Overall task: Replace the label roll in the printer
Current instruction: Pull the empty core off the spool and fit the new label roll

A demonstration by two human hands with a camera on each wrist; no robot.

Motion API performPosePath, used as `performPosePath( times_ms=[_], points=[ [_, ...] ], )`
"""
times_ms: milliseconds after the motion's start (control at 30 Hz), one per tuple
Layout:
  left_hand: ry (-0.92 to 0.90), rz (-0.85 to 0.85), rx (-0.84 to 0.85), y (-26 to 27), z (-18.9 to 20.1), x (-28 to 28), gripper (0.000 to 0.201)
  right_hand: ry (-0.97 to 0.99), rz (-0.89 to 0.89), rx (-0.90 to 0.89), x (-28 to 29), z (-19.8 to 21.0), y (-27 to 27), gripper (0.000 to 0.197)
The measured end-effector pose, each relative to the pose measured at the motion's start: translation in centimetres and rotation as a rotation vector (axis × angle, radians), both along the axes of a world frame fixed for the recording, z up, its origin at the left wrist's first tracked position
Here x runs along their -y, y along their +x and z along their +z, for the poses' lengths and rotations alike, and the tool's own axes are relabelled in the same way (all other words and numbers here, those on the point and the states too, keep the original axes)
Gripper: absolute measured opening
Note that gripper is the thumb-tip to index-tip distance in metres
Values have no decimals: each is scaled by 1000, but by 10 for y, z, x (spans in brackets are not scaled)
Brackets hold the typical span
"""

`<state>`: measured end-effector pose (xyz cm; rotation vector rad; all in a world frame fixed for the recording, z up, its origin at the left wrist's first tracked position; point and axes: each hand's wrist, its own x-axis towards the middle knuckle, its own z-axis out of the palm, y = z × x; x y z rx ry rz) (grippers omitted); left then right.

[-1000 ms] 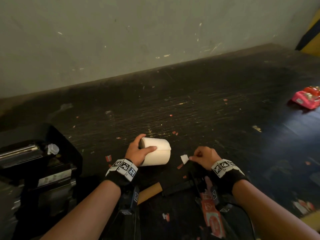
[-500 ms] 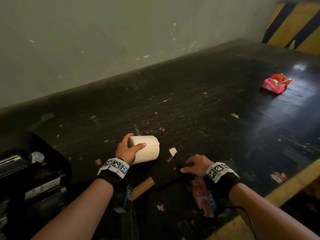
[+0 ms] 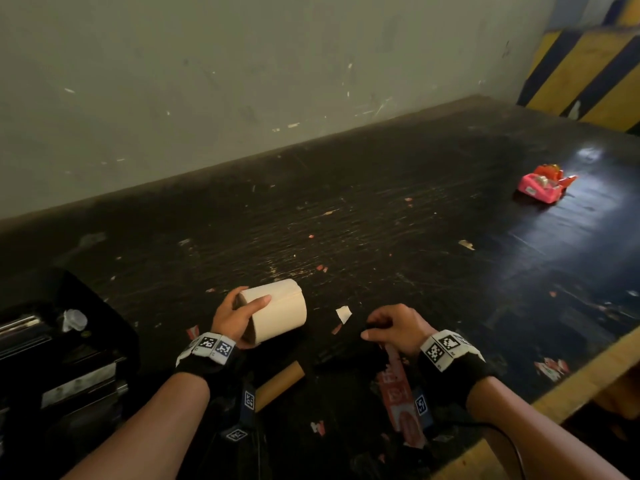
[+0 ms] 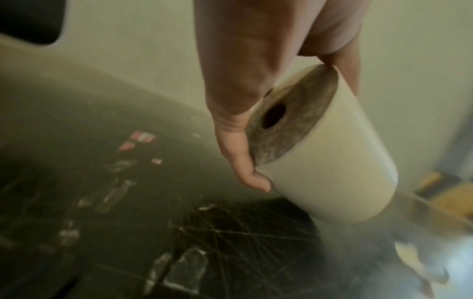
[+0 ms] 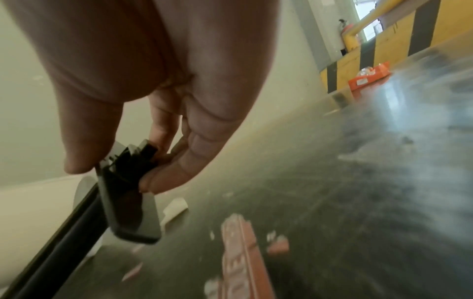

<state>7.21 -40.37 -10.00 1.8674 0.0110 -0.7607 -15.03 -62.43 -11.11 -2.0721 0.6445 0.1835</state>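
My left hand (image 3: 247,311) grips a cream label roll (image 3: 278,311) just above the dark table, thumb across its near end. The left wrist view shows the roll's (image 4: 322,161) end face and its dark core hole. My right hand (image 3: 372,332) pinches the end of a black plastic roll holder (image 5: 125,198) low over the table. An empty brown cardboard core (image 3: 280,382) sits on the holder's far end, between my wrists. The black printer (image 3: 62,358) stands at the left edge with its lid up.
A white paper scrap (image 3: 343,313) lies between my hands. A red label strip (image 3: 398,393) lies under my right wrist. A pink tape dispenser (image 3: 543,183) sits far right. The table's yellow edge (image 3: 571,386) runs at the near right, and a wall stands behind.
My right hand let go of the white scrap, drew back toward me and took hold of the black holder's end. The left hand kept the roll. My view swung to the right.
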Motion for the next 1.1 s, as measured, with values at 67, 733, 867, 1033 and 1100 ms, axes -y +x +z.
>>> performPosePath(
  times_ms=[67, 733, 867, 1033, 1100],
  points=[
    [-11, -4, -13, 4, 0, -1, 56, -27, -51, 65, 7, 8, -1, 27],
    [-452, -46, -21, -18, 89, -20, 57, -27, -192, 584, 21, 89, 34, 27],
    [-467, -60, 3, -23, 97, -31, 55, -9, -181, 614, 18, 94, 34, 30],
    [-484, -79, 28, -29, 102, -38, 41, 33, -150, 606, 16, 96, 31, 28],
    [-482, -79, 40, -31, 103, -39, 37, 54, -138, 605, 15, 97, 29, 27]
  ],
)
